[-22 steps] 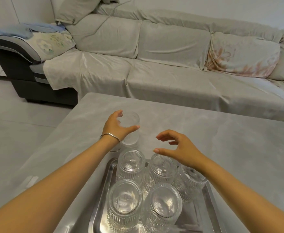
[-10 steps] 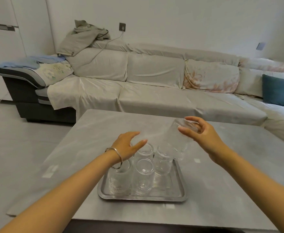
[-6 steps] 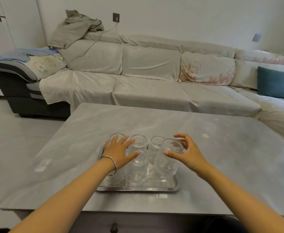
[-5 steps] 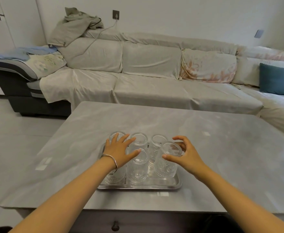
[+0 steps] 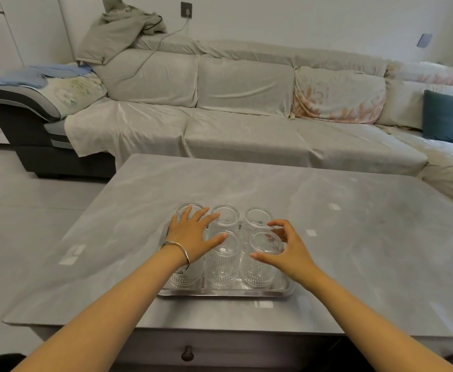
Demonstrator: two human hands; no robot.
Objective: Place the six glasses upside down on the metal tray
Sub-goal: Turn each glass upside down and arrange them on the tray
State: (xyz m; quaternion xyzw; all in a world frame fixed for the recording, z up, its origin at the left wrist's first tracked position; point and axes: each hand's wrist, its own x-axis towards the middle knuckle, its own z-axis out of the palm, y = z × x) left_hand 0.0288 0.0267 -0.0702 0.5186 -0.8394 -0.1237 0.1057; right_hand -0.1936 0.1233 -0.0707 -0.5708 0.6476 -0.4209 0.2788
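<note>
— Head view: grey sofa (image 5: 246,108) along the far wall, covered with pale cloth, blue cushion (image 5: 448,120) at its right end. Anything nearer?

— Grey marble-look table (image 5: 354,237) in front, with a dark round drawer knob (image 5: 187,353) under its near edge. On the near-left part of the top, metal tray (image 5: 225,292).

— And on the tray?

— Six ribbed glasses, bottoms up, in two rows of three. Far row: far-left glass (image 5: 186,208), far-middle glass (image 5: 225,216), far-right glass (image 5: 257,218). Near row: near-left glass (image 5: 186,276), near-middle glass (image 5: 222,264), near-right glass (image 5: 260,261). All close together, standing straight.

— Hands?

— Left hand (image 5: 191,236) flat and spread wide, palm down over the left column, holding nothing; fingertips over the far-left glass, thumb toward the near-middle one. Silver bracelet (image 5: 177,251) on that wrist. Right hand (image 5: 287,249) half curled around the top of the near-right glass, thumb on the near side, fingers on the far side. Firm hold or only light touch: cannot tell.
</note>
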